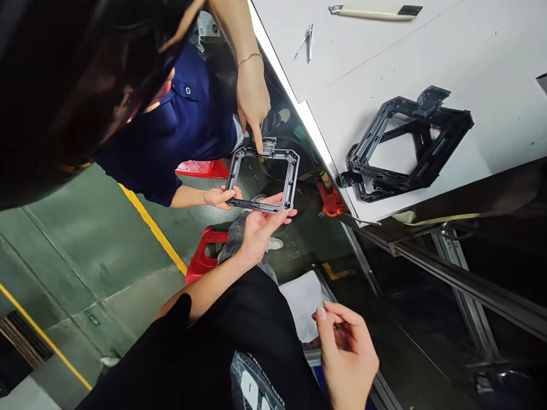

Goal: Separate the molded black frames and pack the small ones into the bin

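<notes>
See the bare left hand [258, 231] partly hidden behind the black, rectangular, plastic-looking frame [292, 179]; see the bare right hand [351, 354] cut off near the wrist by the bottom edge.

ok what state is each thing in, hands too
frame: held up off the table
left hand: holding the frame's corner
right hand: half curled, nothing visible in it
co-worker's lower hand: gripping the frame
co-worker's upper hand: pointing at the frame
table frames: stacked
small metal tool: lying, arms spread
knife: lying flat, blade unclear
</notes>
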`<control>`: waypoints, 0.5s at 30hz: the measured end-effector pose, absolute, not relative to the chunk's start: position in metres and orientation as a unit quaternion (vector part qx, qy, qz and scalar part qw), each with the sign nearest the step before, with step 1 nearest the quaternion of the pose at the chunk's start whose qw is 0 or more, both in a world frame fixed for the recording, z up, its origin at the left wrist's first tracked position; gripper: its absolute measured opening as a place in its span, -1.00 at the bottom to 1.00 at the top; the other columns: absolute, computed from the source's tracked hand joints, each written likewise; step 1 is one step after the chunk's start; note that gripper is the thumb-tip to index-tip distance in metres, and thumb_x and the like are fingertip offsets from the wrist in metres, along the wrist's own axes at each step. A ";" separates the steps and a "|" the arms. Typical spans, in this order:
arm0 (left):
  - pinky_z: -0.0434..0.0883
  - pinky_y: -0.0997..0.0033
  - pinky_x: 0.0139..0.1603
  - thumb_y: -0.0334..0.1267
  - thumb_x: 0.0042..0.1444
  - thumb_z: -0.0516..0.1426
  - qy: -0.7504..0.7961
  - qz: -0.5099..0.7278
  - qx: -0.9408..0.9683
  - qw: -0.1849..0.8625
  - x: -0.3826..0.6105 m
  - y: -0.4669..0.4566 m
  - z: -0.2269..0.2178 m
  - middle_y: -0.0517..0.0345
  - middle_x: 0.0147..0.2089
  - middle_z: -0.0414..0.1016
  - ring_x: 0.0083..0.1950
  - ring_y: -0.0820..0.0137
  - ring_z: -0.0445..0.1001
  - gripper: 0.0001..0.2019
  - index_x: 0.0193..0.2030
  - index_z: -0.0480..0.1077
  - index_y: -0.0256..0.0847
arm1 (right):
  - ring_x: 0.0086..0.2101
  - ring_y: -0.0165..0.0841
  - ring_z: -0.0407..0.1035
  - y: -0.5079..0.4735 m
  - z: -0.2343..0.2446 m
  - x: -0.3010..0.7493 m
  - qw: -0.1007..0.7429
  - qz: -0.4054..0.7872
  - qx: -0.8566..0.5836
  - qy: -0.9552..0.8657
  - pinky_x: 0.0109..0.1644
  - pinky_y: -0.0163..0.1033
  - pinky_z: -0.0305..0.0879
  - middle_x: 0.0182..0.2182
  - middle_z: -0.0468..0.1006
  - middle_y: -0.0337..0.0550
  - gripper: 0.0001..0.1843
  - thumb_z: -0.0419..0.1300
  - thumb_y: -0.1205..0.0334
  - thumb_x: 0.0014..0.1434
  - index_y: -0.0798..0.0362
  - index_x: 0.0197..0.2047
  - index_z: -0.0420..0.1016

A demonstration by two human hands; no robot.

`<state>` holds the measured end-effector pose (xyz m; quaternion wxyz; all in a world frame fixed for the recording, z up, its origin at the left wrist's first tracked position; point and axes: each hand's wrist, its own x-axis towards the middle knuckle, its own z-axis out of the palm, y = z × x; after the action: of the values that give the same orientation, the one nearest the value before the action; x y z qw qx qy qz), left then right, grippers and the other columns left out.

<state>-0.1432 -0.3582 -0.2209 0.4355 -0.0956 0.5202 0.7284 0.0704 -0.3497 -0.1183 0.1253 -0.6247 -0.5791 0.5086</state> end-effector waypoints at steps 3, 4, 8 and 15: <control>0.60 0.32 0.04 0.09 0.11 0.51 0.525 0.721 -0.097 0.441 -0.140 -0.360 -0.222 -0.02 0.12 0.71 0.07 0.19 0.74 -0.44 0.16 0.63 -0.14 | -0.41 -0.38 0.55 -0.350 -0.118 0.070 0.129 0.510 -0.626 -0.576 -0.33 -0.37 0.46 -0.43 0.61 -0.18 -0.75 0.49 0.02 0.22 0.01 -0.16 0.69; 0.60 0.31 0.04 0.08 0.11 0.52 0.526 0.719 -0.097 0.443 -0.138 -0.360 -0.222 -0.03 0.12 0.71 0.06 0.18 0.74 -0.44 0.16 0.63 -0.15 | -0.41 -0.38 0.55 -0.351 -0.117 0.069 0.131 0.511 -0.625 -0.575 -0.33 -0.36 0.46 -0.43 0.61 -0.18 -0.74 0.49 0.02 0.22 0.01 -0.16 0.69; 0.61 0.28 0.04 0.06 0.11 0.52 0.522 0.713 -0.099 0.457 -0.127 -0.366 -0.220 -0.03 0.09 0.73 0.04 0.17 0.75 -0.47 0.12 0.64 -0.17 | -0.42 -0.36 0.55 -0.355 -0.117 0.069 0.129 0.513 -0.628 -0.570 -0.35 -0.33 0.47 -0.44 0.61 -0.17 -0.71 0.49 -0.02 0.24 0.01 -0.16 0.69; 0.61 0.15 0.22 -0.05 0.15 0.51 0.486 0.652 -0.081 0.577 -0.090 -0.405 -0.206 -0.10 0.05 0.76 0.05 0.15 0.76 -0.50 0.15 0.62 -0.23 | -0.08 -0.23 0.62 -0.330 -0.144 0.057 0.094 0.554 -0.609 -0.560 -0.01 -0.14 0.60 0.06 0.71 0.03 -0.41 0.34 -0.26 0.36 -0.05 0.27 0.60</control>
<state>-0.0897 -0.4055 -0.2058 0.5765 -0.0812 0.4860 0.6518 0.0570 -0.3303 -0.1444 0.0943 -0.6088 -0.5603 0.5536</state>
